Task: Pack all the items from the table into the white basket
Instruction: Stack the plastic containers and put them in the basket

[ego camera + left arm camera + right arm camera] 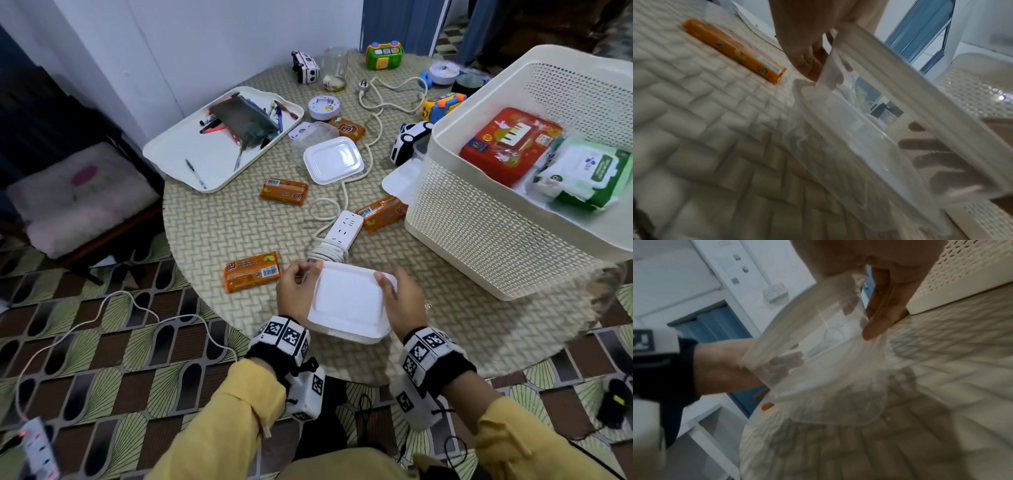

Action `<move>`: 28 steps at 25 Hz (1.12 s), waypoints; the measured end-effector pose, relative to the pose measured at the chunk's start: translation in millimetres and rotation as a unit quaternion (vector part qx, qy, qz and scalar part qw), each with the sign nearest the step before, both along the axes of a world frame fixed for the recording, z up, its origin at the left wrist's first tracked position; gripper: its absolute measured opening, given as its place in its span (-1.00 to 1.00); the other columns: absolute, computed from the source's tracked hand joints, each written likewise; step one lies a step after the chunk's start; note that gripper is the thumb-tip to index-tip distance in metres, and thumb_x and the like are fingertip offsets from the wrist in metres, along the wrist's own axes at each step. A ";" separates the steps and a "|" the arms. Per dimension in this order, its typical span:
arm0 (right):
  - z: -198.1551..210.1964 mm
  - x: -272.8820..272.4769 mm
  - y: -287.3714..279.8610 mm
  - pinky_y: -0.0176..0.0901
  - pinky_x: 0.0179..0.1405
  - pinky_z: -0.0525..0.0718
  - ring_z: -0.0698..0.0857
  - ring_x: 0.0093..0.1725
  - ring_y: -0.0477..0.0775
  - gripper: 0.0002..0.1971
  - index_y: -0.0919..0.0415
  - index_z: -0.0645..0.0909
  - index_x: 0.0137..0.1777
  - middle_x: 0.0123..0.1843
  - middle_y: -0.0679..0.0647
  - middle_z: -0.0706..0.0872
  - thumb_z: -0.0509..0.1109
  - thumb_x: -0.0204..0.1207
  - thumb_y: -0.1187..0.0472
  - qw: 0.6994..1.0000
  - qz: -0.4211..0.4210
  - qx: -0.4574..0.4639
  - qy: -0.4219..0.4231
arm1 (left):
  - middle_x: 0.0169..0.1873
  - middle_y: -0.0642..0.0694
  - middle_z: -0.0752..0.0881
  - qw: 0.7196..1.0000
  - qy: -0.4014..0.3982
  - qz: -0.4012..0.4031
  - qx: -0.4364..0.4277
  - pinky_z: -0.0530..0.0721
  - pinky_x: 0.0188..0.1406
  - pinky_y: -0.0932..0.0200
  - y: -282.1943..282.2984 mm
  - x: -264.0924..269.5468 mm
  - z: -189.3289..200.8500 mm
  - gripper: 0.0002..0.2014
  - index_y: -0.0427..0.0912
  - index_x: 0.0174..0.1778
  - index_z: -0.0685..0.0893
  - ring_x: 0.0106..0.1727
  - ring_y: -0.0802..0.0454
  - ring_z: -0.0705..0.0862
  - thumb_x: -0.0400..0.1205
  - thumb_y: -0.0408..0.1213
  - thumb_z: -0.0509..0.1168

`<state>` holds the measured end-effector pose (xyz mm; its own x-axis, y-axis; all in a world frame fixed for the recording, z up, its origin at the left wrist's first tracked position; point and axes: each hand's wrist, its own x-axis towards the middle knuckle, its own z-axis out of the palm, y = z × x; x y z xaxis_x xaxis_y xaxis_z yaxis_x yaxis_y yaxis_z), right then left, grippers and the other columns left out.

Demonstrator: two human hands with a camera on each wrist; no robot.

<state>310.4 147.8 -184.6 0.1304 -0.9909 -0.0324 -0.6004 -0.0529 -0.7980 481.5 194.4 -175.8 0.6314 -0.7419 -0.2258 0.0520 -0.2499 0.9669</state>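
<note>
Fingers [310,268] of both hands grip lidded box [347,299], left hand [297,291] at 9, right hand [404,301] at 3 | basket [479,219] at 2 | counter [212,233] below

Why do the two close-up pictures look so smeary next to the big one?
Head view: sharp at centre, edges bent by the wide lens. Left wrist view: the clear lidded container is blurred, fingers showing hazily through it. Right wrist view: soft throughout, woven mat smeared.
</note>
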 end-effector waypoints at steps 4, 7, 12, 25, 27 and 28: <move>21.4 -1.5 1.1 -0.11 -0.29 0.41 0.60 -0.17 0.15 -0.76 0.31 0.49 -0.10 -0.18 0.13 0.63 0.21 0.68 0.12 0.993 -0.084 -0.005 -0.084 | 0.14 0.03 0.66 0.995 0.088 -0.043 -0.032 0.70 0.14 -0.02 17.7 -19.0 26.1 -0.67 0.12 0.21 0.49 0.15 0.07 0.66 0.57 0.00 0.39; 24.6 0.7 13.4 -0.08 -0.24 0.49 0.60 -0.14 0.14 -0.78 0.29 0.49 -0.06 -0.13 0.13 0.63 0.19 0.69 0.12 0.990 -0.103 0.010 -0.092 | 0.18 0.12 0.61 0.989 0.121 -0.071 -0.050 0.74 0.11 -0.03 25.3 -44.2 33.8 -0.44 0.09 0.46 0.29 0.17 0.22 0.64 0.59 -0.12 0.40; 40.7 -24.0 22.7 -0.29 -0.26 0.55 0.64 -0.10 -0.04 -0.84 0.18 0.49 0.11 -0.07 -0.05 0.64 0.24 0.66 0.11 0.980 -0.006 0.085 -0.180 | 0.25 -0.04 0.71 0.972 0.165 -0.163 -0.041 0.70 0.19 -0.12 24.8 -38.2 26.6 -0.53 0.11 0.45 0.46 0.28 -0.04 0.67 0.63 -0.24 0.36; 49.4 -130.7 19.0 0.16 0.00 0.66 0.65 0.07 0.19 -0.82 -0.10 0.43 0.20 0.04 -0.05 0.65 0.20 0.66 -0.07 0.980 -0.060 0.054 -0.181 | 0.53 -0.10 0.35 0.743 -0.448 -0.476 0.145 0.01 0.35 0.16 -5.2 -7.0 7.3 0.08 -0.08 0.58 0.32 0.57 -0.07 0.24 0.18 0.47 0.24; 44.4 -138.6 25.9 0.25 0.06 0.67 0.66 0.10 0.18 -0.74 -0.12 0.46 0.19 0.08 -0.05 0.66 0.23 0.59 -0.18 0.979 -0.081 0.061 -0.177 | 0.34 -0.13 0.46 0.775 -0.426 -0.445 0.140 0.20 0.27 0.10 -9.3 -9.8 9.6 -0.01 -0.13 0.44 0.45 0.42 -0.11 0.39 0.16 0.31 0.54; 40.7 -139.5 28.2 0.27 0.09 0.67 0.65 0.12 0.16 -0.71 -0.14 0.47 0.20 0.10 -0.05 0.66 0.23 0.57 -0.20 0.979 -0.089 0.062 -0.175 | 0.21 -0.10 0.50 0.785 -0.422 -0.435 0.127 0.33 0.19 0.06 -9.5 -9.4 7.5 -0.10 -0.13 0.32 0.50 0.28 -0.10 0.46 0.14 0.23 0.62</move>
<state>171.0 176.0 -143.9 -0.0201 -0.9903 -0.1377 -0.2796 0.1378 -0.9502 472.2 184.9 -168.3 -0.0852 -0.9742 -0.2089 -0.8780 -0.0257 0.4779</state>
